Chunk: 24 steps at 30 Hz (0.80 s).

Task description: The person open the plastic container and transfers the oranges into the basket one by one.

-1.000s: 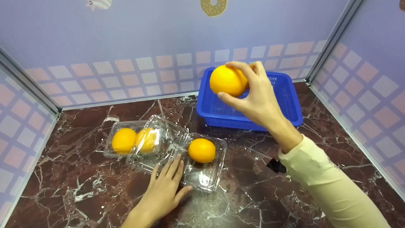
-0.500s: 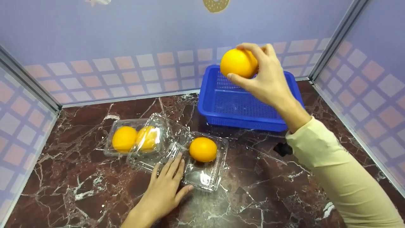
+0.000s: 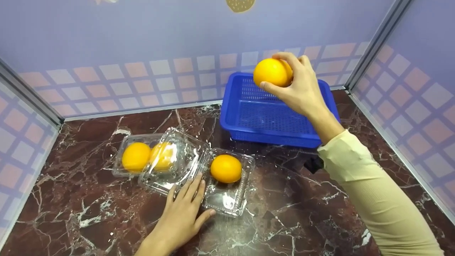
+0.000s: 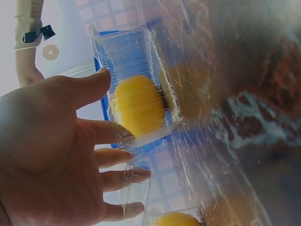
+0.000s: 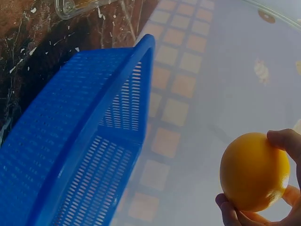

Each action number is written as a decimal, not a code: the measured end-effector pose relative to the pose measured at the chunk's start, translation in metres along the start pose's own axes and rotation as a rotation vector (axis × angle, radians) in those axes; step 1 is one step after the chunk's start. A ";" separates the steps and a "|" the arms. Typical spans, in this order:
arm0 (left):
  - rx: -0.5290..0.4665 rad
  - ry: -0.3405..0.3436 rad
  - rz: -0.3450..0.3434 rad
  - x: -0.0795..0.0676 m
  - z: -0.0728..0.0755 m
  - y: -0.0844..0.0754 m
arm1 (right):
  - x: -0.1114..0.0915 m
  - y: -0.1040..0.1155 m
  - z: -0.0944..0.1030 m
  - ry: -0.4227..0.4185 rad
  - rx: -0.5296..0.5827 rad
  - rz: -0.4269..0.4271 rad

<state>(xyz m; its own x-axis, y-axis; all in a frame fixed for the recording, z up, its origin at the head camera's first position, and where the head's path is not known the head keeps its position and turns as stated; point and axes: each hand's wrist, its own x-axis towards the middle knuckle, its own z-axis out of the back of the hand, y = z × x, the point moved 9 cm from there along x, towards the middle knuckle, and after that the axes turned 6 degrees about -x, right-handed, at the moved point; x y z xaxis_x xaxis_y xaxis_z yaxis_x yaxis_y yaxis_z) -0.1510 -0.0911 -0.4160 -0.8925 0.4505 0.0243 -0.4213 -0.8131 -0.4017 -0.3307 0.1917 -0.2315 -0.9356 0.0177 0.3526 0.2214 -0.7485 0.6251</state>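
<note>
My right hand [image 3: 302,89] grips an orange [image 3: 271,72] between thumb and fingers, raised above the blue plastic basket [image 3: 273,134]. The right wrist view shows this orange [image 5: 254,172] close up, apart from the basket. My left hand [image 3: 181,217] lies with fingers spread and fairly straight, its fingertips on the near edge of the clear lid [image 3: 188,156] of an opened clamshell box. In that box's base [image 3: 227,202] sits one orange [image 3: 226,168], towards the far end. The left wrist view shows the thumb and fingers beside the same box [image 4: 136,52].
A second clear box [image 3: 119,165] stands on the left with two oranges [image 3: 136,157] in it, partly under the opened lid. Dark red marbled tabletop [image 3: 284,213] lies underneath. Patterned panels [image 3: 142,42] stand behind and at both sides.
My right hand has moved up and to the right with the orange over the basket, then sunk slightly in the last half second. My left hand stays on the lid.
</note>
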 end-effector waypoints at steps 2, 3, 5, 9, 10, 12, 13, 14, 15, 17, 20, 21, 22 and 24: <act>0.000 0.000 0.002 -0.001 0.000 -0.001 | 0.001 -0.003 -0.003 0.009 -0.002 -0.008; -0.002 0.000 0.003 -0.001 0.000 -0.001 | 0.002 -0.005 -0.005 0.013 -0.005 -0.011; -0.004 0.000 0.002 -0.001 0.000 -0.002 | 0.003 -0.010 -0.007 0.019 -0.009 -0.019; -0.005 0.000 -0.005 0.000 -0.001 -0.006 | 0.005 -0.023 -0.009 0.020 -0.025 -0.045; -0.003 0.003 -0.008 0.001 -0.002 -0.007 | 0.005 -0.027 -0.009 0.019 -0.025 -0.054; -0.006 0.008 -0.009 0.001 -0.003 -0.008 | 0.005 -0.033 -0.011 0.020 -0.023 -0.071; -0.006 0.009 -0.010 0.001 -0.003 -0.008 | 0.005 -0.036 -0.012 0.021 -0.020 -0.076; -0.008 0.011 -0.007 0.001 -0.004 -0.008 | 0.005 -0.038 -0.014 0.022 -0.018 -0.079; -0.007 0.012 -0.007 0.001 -0.004 -0.007 | 0.005 -0.040 -0.016 0.024 -0.015 -0.083; -0.006 0.011 -0.005 0.001 -0.005 -0.007 | 0.005 -0.044 -0.023 0.032 -0.008 -0.091; 0.000 0.006 -0.006 -0.001 -0.004 -0.005 | 0.005 -0.048 -0.035 0.051 0.001 -0.096; 0.002 0.004 -0.006 -0.002 -0.005 -0.005 | 0.004 -0.050 -0.039 0.056 0.003 -0.096; 0.002 0.003 -0.004 -0.002 -0.005 -0.005 | 0.004 -0.051 -0.044 0.062 0.004 -0.095; 0.002 0.000 0.001 -0.003 -0.005 -0.005 | 0.004 -0.053 -0.052 0.068 0.000 -0.089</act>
<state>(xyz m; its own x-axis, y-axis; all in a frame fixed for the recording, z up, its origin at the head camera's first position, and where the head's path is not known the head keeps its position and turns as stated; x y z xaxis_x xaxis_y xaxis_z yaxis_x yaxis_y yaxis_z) -0.1451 -0.0870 -0.4184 -0.8930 0.4494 0.0243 -0.4208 -0.8144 -0.3996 -0.3604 0.1971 -0.2993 -0.9681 0.0386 0.2476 0.1369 -0.7461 0.6516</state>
